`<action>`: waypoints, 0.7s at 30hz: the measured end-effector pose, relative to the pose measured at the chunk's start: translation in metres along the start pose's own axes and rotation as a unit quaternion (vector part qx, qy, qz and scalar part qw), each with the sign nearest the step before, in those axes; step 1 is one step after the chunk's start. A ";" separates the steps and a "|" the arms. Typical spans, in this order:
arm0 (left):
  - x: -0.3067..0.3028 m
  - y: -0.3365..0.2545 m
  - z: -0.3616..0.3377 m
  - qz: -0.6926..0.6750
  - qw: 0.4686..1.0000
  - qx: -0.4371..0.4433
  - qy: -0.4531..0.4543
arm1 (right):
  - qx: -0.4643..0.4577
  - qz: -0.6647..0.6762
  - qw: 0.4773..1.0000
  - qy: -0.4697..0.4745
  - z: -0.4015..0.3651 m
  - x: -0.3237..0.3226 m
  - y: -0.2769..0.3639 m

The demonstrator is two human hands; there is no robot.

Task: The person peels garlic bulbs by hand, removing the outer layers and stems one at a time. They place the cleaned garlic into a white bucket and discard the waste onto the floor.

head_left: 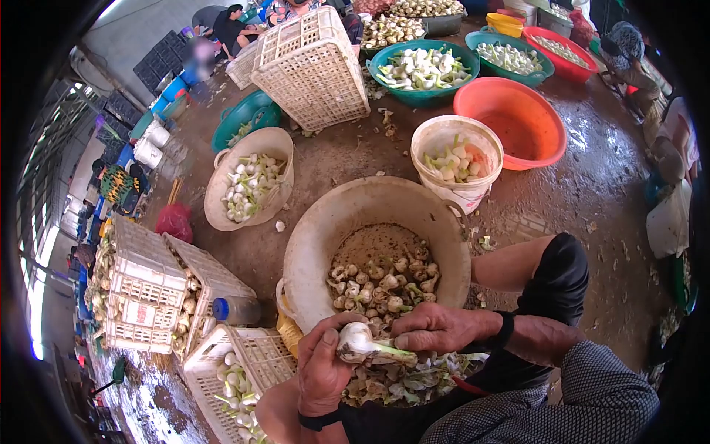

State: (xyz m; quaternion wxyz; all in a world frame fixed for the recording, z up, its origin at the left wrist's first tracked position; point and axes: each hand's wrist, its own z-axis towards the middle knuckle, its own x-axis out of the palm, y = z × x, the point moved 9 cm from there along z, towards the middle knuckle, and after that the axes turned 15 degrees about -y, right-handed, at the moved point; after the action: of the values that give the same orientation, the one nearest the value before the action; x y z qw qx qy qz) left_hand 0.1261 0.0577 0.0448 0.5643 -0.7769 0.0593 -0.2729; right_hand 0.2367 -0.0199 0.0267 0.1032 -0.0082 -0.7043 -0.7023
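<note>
A white garlic bulb (356, 342) with a short green stem is held between both hands, over the near rim of a large beige tub (318, 222). My left hand (324, 366) is closed round the bulb, its thumb on the near side. The fingers of my right hand (436, 328) pinch at the stem on the right. Many brownish, unpeeled bulbs (377, 281) lie in the bottom of the tub. Below my hands is a heap of loose peelings and leaves (403, 385).
A beige basket of white bulbs (214, 192), a white bucket (436, 181), an orange basin (510, 118) and green basins (414, 95) stand beyond the tub. Plastic crates (310, 66) are at the top and left. Other people (237, 29) sit further off.
</note>
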 end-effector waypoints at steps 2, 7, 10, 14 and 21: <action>0.001 0.000 0.000 0.001 1.000 0.007 -0.007 | 0.037 0.046 0.998 -0.008 -0.001 -0.001 -0.002; 0.009 0.000 -0.001 0.031 0.998 0.035 0.038 | 0.003 0.036 0.999 -0.028 -0.001 -0.003 0.008; 0.009 0.005 -0.002 0.088 0.996 0.030 0.010 | -0.003 0.025 0.999 -0.034 -0.003 -0.007 0.013; -0.001 0.015 -0.002 0.152 0.988 -0.011 0.015 | -0.076 -0.002 0.997 -0.033 -0.002 -0.006 0.024; -0.006 0.027 0.004 0.188 0.982 -0.003 0.010 | -0.233 -0.169 0.950 -0.117 0.002 -0.014 0.027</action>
State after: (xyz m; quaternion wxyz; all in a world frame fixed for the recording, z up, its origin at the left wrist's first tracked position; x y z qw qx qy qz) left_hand 0.1292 0.0533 0.0171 0.6026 -0.7510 0.2104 -0.1693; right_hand 0.2540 -0.0158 0.0508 -0.1051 0.0051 -0.5192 -0.8482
